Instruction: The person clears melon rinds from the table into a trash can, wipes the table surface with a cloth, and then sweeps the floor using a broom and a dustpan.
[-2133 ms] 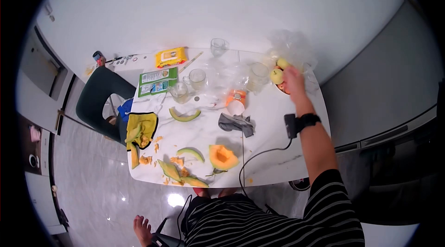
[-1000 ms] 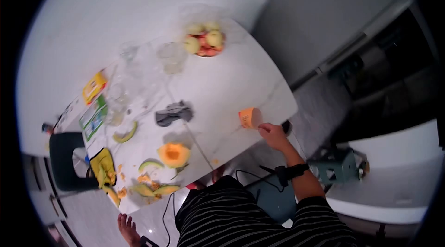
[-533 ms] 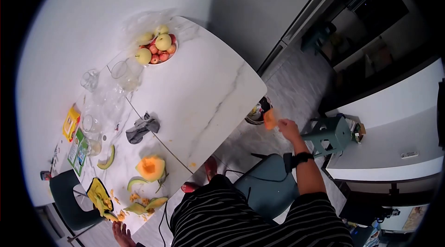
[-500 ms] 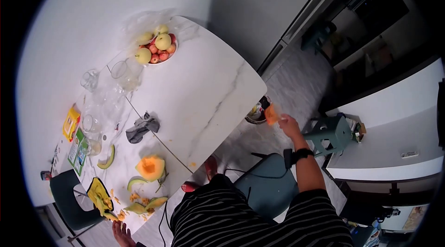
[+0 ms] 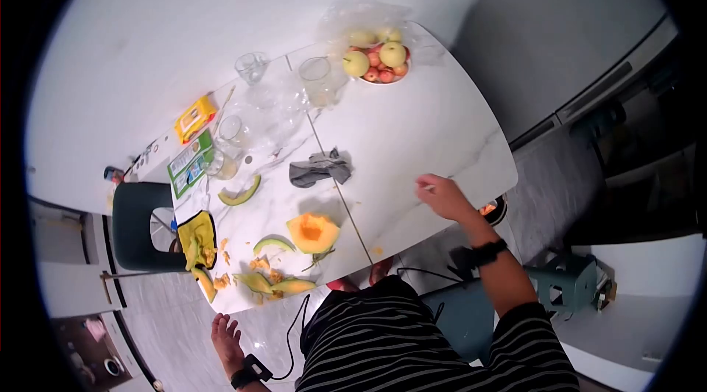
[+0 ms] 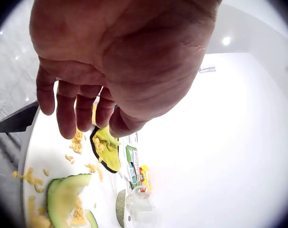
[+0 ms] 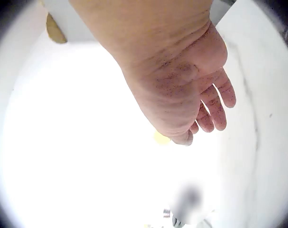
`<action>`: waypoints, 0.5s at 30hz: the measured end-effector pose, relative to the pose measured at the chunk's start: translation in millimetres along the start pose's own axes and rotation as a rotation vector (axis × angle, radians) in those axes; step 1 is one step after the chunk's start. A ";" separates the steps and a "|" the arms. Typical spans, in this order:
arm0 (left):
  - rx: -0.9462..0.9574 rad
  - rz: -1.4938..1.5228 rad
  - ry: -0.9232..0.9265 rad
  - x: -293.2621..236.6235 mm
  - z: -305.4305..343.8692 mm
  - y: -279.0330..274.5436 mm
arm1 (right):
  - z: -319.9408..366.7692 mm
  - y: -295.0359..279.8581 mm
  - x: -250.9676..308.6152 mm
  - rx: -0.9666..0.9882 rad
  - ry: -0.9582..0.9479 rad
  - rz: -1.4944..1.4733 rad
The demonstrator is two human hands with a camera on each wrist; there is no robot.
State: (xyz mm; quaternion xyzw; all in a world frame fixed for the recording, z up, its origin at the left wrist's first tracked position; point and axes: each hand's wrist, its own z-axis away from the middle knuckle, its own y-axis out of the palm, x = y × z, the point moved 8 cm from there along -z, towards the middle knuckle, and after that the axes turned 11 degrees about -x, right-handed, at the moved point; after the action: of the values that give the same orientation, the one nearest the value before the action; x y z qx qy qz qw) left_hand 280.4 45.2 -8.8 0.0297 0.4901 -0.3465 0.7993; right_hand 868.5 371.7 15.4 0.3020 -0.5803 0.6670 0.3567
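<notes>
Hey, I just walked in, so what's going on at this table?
A person in a striped top stands at the table, holding nothing. The right hand is over it, to the right of a crumpled gray cloth; the left hand is by its near-left corner. A cut, hollowed melon sits near the front edge, with melon slices and scattered seeds beside it.

The cloth (image 5: 320, 168) lies on the table (image 5: 442, 131). Behind the cloth stands a glass (image 5: 317, 81); behind it and to the right, apples (image 5: 373, 59) lie in a bowl (image 5: 383, 83). Left of the cloth are a packet (image 5: 190, 164) and, farther out, a chair (image 5: 132, 226). Before it sits the melon (image 5: 313, 234); before and left, rinds (image 5: 254, 283). Right of it is the right hand (image 5: 444, 197).
</notes>
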 end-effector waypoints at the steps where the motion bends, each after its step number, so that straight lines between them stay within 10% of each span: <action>1: -0.006 0.013 -0.009 4.6 3.8 -3.2 | -16.1 24.5 17.1 0.069 -0.066 0.124; 9: -0.205 0.069 -0.068 41.2 59.3 -56.4 | -84.8 178.8 118.9 0.264 -0.450 0.597; 15: -0.309 0.130 -0.148 89.1 83.4 -99.8 | -79.2 230.5 96.0 0.352 -0.711 0.752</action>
State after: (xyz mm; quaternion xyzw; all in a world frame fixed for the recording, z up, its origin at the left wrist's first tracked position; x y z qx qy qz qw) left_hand 310.7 -109.5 -8.1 -0.0873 0.4743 -0.2161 0.8489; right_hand 624.8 445.4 -46.3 0.3359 -0.6126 0.6923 -0.1804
